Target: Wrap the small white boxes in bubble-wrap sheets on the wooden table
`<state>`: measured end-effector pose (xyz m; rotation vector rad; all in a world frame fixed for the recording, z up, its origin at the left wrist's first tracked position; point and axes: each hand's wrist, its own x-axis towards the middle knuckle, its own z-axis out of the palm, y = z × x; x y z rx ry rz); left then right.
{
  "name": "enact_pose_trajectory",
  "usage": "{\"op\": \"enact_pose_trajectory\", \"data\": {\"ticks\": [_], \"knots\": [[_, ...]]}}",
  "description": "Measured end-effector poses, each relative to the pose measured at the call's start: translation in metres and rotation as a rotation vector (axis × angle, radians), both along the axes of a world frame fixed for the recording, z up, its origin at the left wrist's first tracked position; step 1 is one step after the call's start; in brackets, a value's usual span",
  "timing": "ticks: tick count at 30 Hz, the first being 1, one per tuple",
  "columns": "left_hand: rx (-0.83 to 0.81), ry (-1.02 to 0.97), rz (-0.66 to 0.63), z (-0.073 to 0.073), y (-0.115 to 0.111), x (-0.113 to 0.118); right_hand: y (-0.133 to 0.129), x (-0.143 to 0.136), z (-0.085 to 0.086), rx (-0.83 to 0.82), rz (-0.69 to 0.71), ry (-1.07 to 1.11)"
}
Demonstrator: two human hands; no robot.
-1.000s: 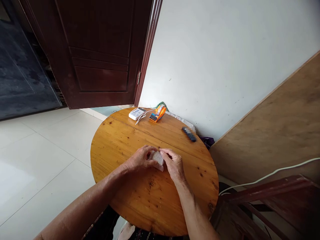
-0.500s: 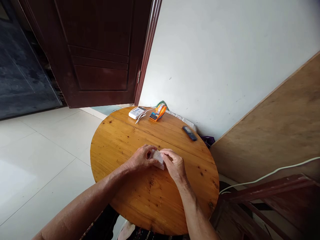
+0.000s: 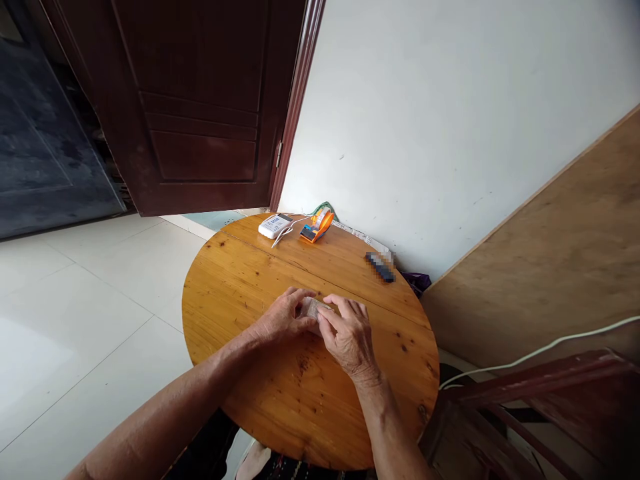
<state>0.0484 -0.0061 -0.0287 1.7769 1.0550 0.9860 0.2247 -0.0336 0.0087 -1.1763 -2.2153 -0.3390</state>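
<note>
A small packet in whitish, translucent wrapping [image 3: 311, 307] lies near the middle of the round wooden table. My left hand [image 3: 284, 316] grips its left side, fingers along the far edge and thumb along the near one. At the packet's right end is my right hand [image 3: 349, 331], its thumb pressed against the wrapping and its forefinger arched above. Both hands partly cover the packet, so what is inside cannot be made out.
Toward the back of the wooden table [image 3: 235, 280] sit a white device with a cord [image 3: 274, 226] and an orange tape dispenser [image 3: 317, 227]. A dark, blurred-out object [image 3: 380, 266] lies at the right. The white wall [image 3: 400, 133] rises behind.
My right hand has turned and shifted its thumb on the packet's right end, lifting its forefinger. The near right corner of the wrapping is now more covered. My left hand keeps its hold.
</note>
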Motion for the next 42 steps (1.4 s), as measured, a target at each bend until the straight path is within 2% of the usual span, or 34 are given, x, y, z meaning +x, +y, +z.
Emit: {"op": "enact_pose_trajectory", "data": {"ticks": [4, 9, 11, 15, 21, 23, 28, 32, 38, 42], "knots": [[0.086, 0.089, -0.008, 0.003, -0.004, 0.001, 0.004, 0.006, -0.006, -0.028, 0.053, 0.131], [0.054, 0.154, 0.001, 0.005, -0.005, 0.001, 0.010, 0.017, -0.009, -0.096, 0.070, 0.422], [0.056, 0.163, -0.001, 0.005, -0.004, 0.002, 0.011, 0.019, -0.009, -0.117, 0.065, 0.462], [0.074, 0.172, 0.010, 0.003, -0.003, 0.002, 0.011, 0.017, -0.012, -0.144, 0.069, 0.367], [0.113, 0.158, 0.028, 0.000, -0.005, 0.003, 0.004, 0.007, -0.008, -0.046, 0.049, 0.094], [0.115, 0.160, 0.035, 0.002, -0.005, 0.003, 0.004, 0.006, -0.008, -0.063, 0.060, 0.156], [0.083, 0.214, 0.042, 0.007, -0.005, 0.004, 0.011, 0.016, -0.013, -0.137, 0.058, 0.555], [0.101, 0.218, 0.041, 0.006, -0.005, 0.004, 0.013, 0.018, -0.017, -0.165, 0.065, 0.478], [0.108, 0.191, 0.046, 0.005, -0.006, 0.003, 0.007, 0.008, -0.012, -0.041, 0.064, 0.149], [0.099, 0.199, 0.041, 0.006, -0.005, 0.003, 0.008, 0.011, -0.011, -0.051, 0.067, 0.383]]}}
